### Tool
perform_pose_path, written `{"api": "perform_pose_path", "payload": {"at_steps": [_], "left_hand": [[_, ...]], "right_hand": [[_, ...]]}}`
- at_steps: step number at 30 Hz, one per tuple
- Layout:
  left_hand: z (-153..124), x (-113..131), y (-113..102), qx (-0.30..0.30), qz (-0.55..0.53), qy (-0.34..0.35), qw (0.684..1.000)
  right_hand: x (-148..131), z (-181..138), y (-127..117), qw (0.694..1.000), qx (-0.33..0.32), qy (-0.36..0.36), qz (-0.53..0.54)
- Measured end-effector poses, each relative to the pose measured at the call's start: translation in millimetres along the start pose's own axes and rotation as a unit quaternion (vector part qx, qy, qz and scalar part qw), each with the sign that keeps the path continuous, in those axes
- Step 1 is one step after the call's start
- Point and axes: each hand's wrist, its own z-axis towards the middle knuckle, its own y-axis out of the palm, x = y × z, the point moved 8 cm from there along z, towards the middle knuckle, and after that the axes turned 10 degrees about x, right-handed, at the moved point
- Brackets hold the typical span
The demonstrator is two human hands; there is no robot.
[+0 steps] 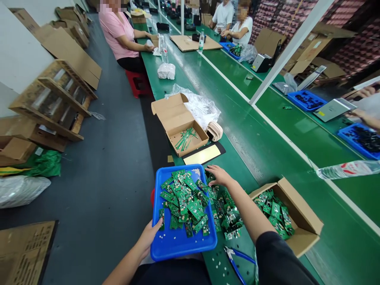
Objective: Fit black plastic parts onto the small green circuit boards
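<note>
A blue plastic tray (pixel 184 247), heaped with green circuit boards (pixel 185 202), is tilted over the bench's near edge. My left hand (pixel 150 237) grips its left side, thumb over the rim and fingers hidden underneath. At the tray's far right corner is my right hand (pixel 218 175), its fingers apart and curved over the boards. Whether they touch the rim or a board is hard to make out. Beneath my right forearm lies a loose pile of circuit boards (pixel 227 211) on the green bench. To its right, a cardboard box (pixel 305 227) holds more boards.
Blue-handled cutters (pixel 237 261) lie among white bits near me. Beyond the tray are a yellow-and-black strip (pixel 203 154), an open carton (pixel 194 138) with green strips, and clear plastic wrap (pixel 202 109). A bottle (pixel 350 169) lies at right. People sit farther along the bench.
</note>
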Motion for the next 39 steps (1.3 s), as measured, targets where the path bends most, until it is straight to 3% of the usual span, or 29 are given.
{"api": "perform_pose_path", "payload": {"at_steps": [6, 13, 20, 22, 24, 28, 31, 33, 36, 39], "left_hand": [[3.6, -4.6, 1.8, -0.018, -0.011, -0.025, 0.999], [-1.3, -10.0, 13.6, -0.042, -0.024, -0.044, 0.998], [2.8, -8.1, 8.6, -0.034, -0.02, -0.048, 0.998], [3.1, -7.2, 6.5, -0.032, -0.017, -0.049, 0.998], [2.1, -6.2, 5.1, -0.031, -0.014, -0.048, 0.998], [-2.4, -4.6, 4.3, -0.023, -0.005, -0.044, 0.999], [-5.8, -4.7, 2.2, -0.011, 0.001, -0.039, 0.999], [-7.1, -4.5, -2.2, 0.003, 0.002, -0.034, 0.999], [-8.6, -3.2, -12.8, 0.024, 0.004, -0.027, 0.999], [-10.6, -1.8, -22.9, 0.034, 0.006, -0.027, 0.999]], "right_hand": [[15.5, -10.3, 9.1, 0.997, 0.014, 0.052, -0.05], [22.8, -34.3, 17.5, 0.995, 0.017, 0.094, -0.037], [37.4, -57.8, -10.1, 0.973, 0.125, 0.192, -0.007], [24.4, -58.0, -20.2, 0.967, 0.163, 0.194, 0.014], [-6.4, -56.4, -23.0, 0.966, 0.189, 0.169, 0.043], [-94.9, -55.8, -7.8, 0.974, 0.196, 0.068, 0.095], [-123.2, -64.6, -1.7, 0.97, 0.217, 0.039, 0.102], [-107.4, -75.5, -4.1, 0.961, 0.249, 0.077, 0.087], [-61.3, -96.3, -5.2, 0.941, 0.288, 0.175, 0.041], [-38.7, -107.4, 10.3, 0.938, 0.274, 0.212, -0.001]]}}
